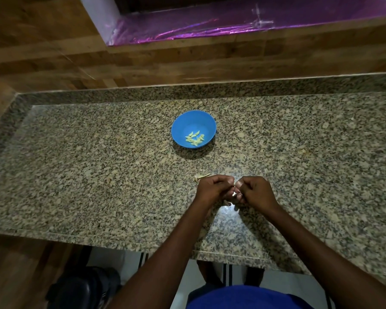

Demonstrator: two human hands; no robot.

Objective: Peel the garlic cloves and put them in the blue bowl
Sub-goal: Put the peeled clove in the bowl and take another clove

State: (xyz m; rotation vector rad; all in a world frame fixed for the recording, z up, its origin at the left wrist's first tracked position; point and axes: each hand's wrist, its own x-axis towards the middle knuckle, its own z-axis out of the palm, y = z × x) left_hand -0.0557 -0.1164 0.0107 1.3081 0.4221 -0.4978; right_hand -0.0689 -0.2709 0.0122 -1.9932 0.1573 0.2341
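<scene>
On the speckled grey-and-beige granite table [98, 152] stands a small round blue plastic bowl [181, 126], set toward the far middle of the surface, with a cluster of pale yellow-green peeled garlic cloves [194, 138] lying on its bottom. Nearer the person, well apart from the bowl, the two hands meet knuckle to knuckle just above the table. The left hand [213, 189] has its fingers curled inward, and the right hand [253, 190] is curled the same way facing it; between their fingertips a small whitish garlic clove [234, 194] shows, pinched from both sides, though most of it is hidden by the fingers, so how much skin remains on it cannot be told. Just beyond the left hand's knuckles a few thin, pale scraps of papery garlic skin [201, 176] lie on the table, near the hand but apart from the bowl. Both bare forearms reach in from the bottom edge of the view, over the table's near edge, above a blue shirt [243, 297]. Behind the table rises a brown wood-plank wall [54, 59], and above it runs a ledge covered with shiny purple foil [232, 21]. A dark padded stool seat [76, 291] sits on the floor at the lower left, below the table's edge.
</scene>
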